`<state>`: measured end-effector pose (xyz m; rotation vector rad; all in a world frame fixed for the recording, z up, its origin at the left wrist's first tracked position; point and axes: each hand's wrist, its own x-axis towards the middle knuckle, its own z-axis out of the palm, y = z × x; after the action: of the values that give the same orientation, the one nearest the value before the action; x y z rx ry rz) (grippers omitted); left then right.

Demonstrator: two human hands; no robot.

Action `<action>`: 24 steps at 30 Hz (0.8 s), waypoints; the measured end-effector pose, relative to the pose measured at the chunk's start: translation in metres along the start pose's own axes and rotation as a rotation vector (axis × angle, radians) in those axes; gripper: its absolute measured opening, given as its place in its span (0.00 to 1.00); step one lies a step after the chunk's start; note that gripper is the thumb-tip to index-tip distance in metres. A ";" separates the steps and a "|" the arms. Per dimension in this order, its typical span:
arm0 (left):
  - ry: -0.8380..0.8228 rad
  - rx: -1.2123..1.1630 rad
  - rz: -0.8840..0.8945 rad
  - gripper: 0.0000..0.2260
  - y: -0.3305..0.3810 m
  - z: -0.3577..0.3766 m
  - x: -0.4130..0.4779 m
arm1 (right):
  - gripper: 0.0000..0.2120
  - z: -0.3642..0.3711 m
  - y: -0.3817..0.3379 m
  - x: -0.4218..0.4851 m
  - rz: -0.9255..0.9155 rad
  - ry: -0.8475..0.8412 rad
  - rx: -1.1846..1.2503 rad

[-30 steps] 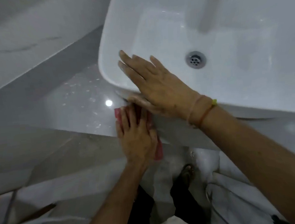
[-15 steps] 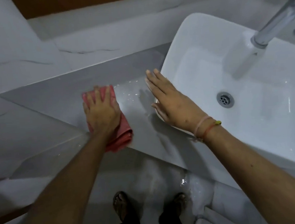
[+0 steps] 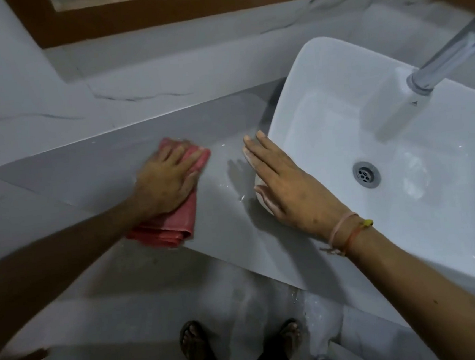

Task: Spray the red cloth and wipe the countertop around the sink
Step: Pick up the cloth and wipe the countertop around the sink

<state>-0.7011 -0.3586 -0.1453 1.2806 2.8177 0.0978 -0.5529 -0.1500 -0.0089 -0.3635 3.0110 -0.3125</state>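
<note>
The left hand presses flat, fingers spread, on the folded red cloth beneath its palm on the countertop, while the open right hand braces the sink rim; the cloth's loose tail behind the wrist overhangs the counter edge and could slip off.

Grey marble-veined wall tiles, brown wooden frame, pale tiled floor.

No legible text, labels, brand marks or numbers in this view. Checked the sink, the faucet, the red cloth and the bench: 0 readable markings on any. Motion blur limits fine detail.
</note>
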 end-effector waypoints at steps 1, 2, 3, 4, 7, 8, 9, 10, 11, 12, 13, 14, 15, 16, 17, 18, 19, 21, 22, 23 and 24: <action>0.005 0.003 -0.054 0.24 -0.008 -0.002 0.011 | 0.26 0.000 0.000 0.001 0.004 0.002 0.007; 0.010 0.016 -0.097 0.24 -0.011 -0.004 0.022 | 0.26 0.000 0.000 0.001 0.004 0.006 0.015; 0.011 0.032 -0.115 0.24 -0.009 -0.004 0.035 | 0.25 0.000 0.001 0.002 0.004 0.011 0.020; 0.012 0.049 -0.115 0.24 -0.003 -0.003 0.047 | 0.25 0.001 0.001 0.002 0.000 0.016 0.021; 0.066 0.020 -0.051 0.23 0.027 -0.007 0.069 | 0.25 0.002 0.002 0.002 -0.010 0.035 0.008; 0.090 -0.027 0.016 0.22 0.035 -0.007 0.069 | 0.25 0.002 0.003 0.002 -0.016 0.040 0.003; 0.095 -0.068 0.125 0.21 0.044 -0.006 0.062 | 0.25 0.003 0.003 0.002 -0.019 0.042 -0.001; 0.062 -0.078 0.242 0.21 0.050 -0.004 0.048 | 0.25 0.003 0.003 0.001 -0.015 0.044 -0.003; 0.020 -0.060 0.334 0.21 0.051 0.000 0.030 | 0.25 0.003 0.003 0.001 -0.010 0.048 -0.002; -0.011 -0.052 0.392 0.22 0.046 0.003 0.012 | 0.25 0.003 0.003 0.002 -0.004 0.049 0.003; -0.015 -0.050 0.418 0.22 0.034 0.005 -0.001 | 0.25 0.003 0.003 0.002 0.000 0.051 0.013; 0.002 -0.042 0.413 0.22 0.019 0.004 -0.006 | 0.25 0.004 0.003 0.003 0.003 0.054 0.026; 0.016 -0.023 0.376 0.22 0.005 0.003 -0.004 | 0.25 0.004 0.002 0.003 0.005 0.055 0.036; 0.018 -0.008 0.321 0.22 -0.008 0.001 0.003 | 0.25 0.004 0.003 0.004 0.007 0.054 0.041; 0.029 0.006 0.262 0.22 -0.018 -0.001 0.015 | 0.25 0.004 0.003 0.004 0.011 0.049 0.043; 0.048 0.014 0.199 0.22 -0.021 -0.004 0.028 | 0.25 0.003 0.003 0.004 0.016 0.044 0.043; 0.076 0.017 0.143 0.22 -0.018 -0.008 0.042 | 0.25 0.003 0.003 0.004 0.020 0.040 0.041; 0.138 -0.012 0.052 0.21 0.004 -0.010 0.059 | 0.25 0.003 0.003 0.004 0.013 0.042 0.032; 0.153 -0.040 0.050 0.21 0.020 -0.010 0.061 | 0.25 0.003 0.003 0.003 0.007 0.049 0.023; 0.150 -0.076 0.095 0.21 0.036 -0.009 0.059 | 0.25 0.003 0.004 0.003 0.004 0.054 0.011; 0.137 -0.120 0.181 0.21 0.049 -0.006 0.050 | 0.25 0.004 0.003 0.003 0.000 0.054 0.004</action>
<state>-0.6973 -0.2887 -0.1360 1.5524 2.7472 0.3687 -0.5565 -0.1485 -0.0132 -0.3605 3.0632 -0.3331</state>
